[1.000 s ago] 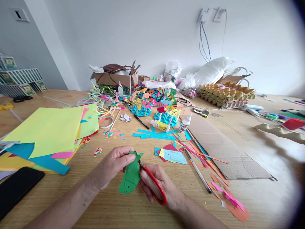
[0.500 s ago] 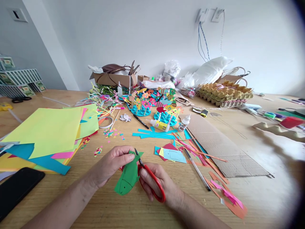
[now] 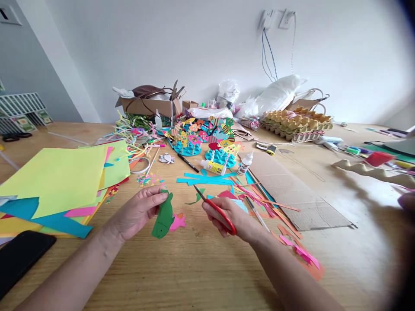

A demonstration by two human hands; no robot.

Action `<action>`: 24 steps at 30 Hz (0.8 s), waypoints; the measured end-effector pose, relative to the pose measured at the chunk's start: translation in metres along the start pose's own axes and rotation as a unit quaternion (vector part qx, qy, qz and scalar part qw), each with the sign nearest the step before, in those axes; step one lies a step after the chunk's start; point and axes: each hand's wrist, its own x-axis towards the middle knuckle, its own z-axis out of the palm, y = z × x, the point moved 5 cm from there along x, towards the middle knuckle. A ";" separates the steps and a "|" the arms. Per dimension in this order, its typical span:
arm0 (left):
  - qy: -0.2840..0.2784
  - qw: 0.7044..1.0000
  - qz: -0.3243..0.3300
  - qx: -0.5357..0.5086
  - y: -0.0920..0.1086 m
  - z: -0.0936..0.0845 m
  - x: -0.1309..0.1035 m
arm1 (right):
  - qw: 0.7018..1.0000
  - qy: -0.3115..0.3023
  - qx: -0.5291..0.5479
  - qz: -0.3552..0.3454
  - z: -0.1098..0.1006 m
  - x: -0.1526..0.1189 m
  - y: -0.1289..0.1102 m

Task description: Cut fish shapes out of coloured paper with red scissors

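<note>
Left fingers (image 3: pixel 156 200) are pinching a green paper fish (image 3: pixel 163 219) by its upper end; the person's right fingers (image 3: pixel 211 211) are gripping red-handled scissors (image 3: pixel 221 211) near a green scrap (image 3: pixel 196 199).

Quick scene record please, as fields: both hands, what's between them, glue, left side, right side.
Left hand grip: pinching green paper fish by its upper end
Right hand grip: holding red-handled metal scissors, blades clear of that fish
Between hands: pink paper fish; curved green paper scrap
Glue: white-and-yellow plastic bottle lying down; white plastic bottle upright
Left side: flat yellow paper sheets, black rectangular phone
Right side: brown corrugated cardboard
</note>
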 end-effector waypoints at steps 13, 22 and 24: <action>-0.018 0.998 -0.010 0.055 -0.010 0.005 0.001 | 0.895 0.125 -0.427 0.011 -0.047 -0.017 -0.004; -0.038 0.996 -0.013 0.077 -0.018 0.008 0.003 | 0.880 0.056 -0.469 -0.056 -0.011 0.023 -0.002; -0.043 0.996 0.004 0.080 -0.014 0.007 0.003 | 0.876 0.041 -0.476 -0.066 -0.008 0.030 -0.002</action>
